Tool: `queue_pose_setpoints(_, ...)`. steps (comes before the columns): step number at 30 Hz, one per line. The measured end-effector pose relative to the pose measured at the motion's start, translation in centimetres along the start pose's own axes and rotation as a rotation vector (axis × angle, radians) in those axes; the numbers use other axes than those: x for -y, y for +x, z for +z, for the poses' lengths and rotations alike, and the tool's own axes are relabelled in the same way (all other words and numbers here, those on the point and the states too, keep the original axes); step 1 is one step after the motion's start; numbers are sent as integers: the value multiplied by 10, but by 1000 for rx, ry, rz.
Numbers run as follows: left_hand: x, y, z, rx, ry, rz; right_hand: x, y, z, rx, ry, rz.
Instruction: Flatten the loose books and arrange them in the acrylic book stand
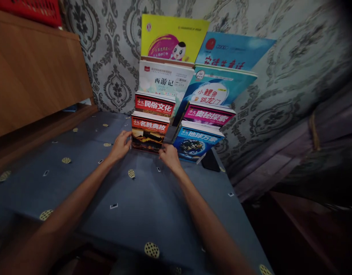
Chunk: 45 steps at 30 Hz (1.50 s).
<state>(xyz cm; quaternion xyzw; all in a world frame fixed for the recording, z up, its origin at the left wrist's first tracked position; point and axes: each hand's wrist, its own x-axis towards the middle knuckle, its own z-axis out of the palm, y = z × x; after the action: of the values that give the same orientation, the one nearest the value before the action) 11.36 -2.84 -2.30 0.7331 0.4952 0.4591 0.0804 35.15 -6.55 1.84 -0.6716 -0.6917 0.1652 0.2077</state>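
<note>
At the front of the left row stands an orange-red book [149, 133] with a dark landscape on its cover. My left hand [121, 146] is at its left edge, thumb and fingers curved against it. Closed at the lower right corner of the same book is my right hand [169, 156]. Behind it rise a red book [155, 105], a white book [166, 81] and a tall yellow book [173, 38]. The right row has a blue book with a globe [191, 145] in front, then a purple book [209, 115], a teal book [222, 86] and a blue book [234, 51].
The books stand upright on a table with a blue-grey patterned cloth [107, 183], near a papered wall [113, 57]. A black flat object [210, 161] lies beside the right row. A wooden cabinet [38, 72] with a red basket [33, 11] is left; a curtain [279, 164] hangs right.
</note>
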Motion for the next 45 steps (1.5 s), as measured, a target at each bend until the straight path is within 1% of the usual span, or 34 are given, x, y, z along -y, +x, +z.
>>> queue_pose_setpoints(4, 0, 0, 0, -6, -2, -6, -2, -1, 3, -17, 13, -4)
queue_pose_setpoints(10, 0, -2, -2, 29, 11, -6, 0, -4, 7, -40, 26, 9)
queue_pose_setpoints(14, -4, 1, -4, -5, -5, 8, 6, -8, 7, -80, 25, 25)
queue_pose_setpoints(17, -11, 10, -6, -49, -31, 28, 9, -12, 9, -182, 66, -23)
queue_pose_setpoints(21, -21, 24, -8, -86, -86, 42, 6, -8, 21, -386, 211, -192)
queue_pose_setpoints(23, -24, 28, -7, -102, -84, 32, 4, -1, 28, -436, 327, -248)
queue_pose_setpoints(27, -23, 29, -5, -91, -147, -6, 5, 13, 36, -415, 565, -255)
queue_pose_setpoints(31, -23, 27, -2, -94, -225, -16, 8, 15, 32, -416, 698, -266)
queue_pose_setpoints(35, -27, 26, -3, -114, -178, 5, 9, 13, 26, -418, 758, -268)
queue_pose_setpoints(39, -30, 28, -6, -105, -117, 41, 9, 14, 25, -429, 797, -274)
queue_pose_setpoints(42, -28, 29, -6, -91, -115, 39, 11, 14, 25, -429, 778, -269)
queue_pose_setpoints(45, -26, 28, -5, -81, -140, 20, 13, 12, 24, -426, 724, -235)
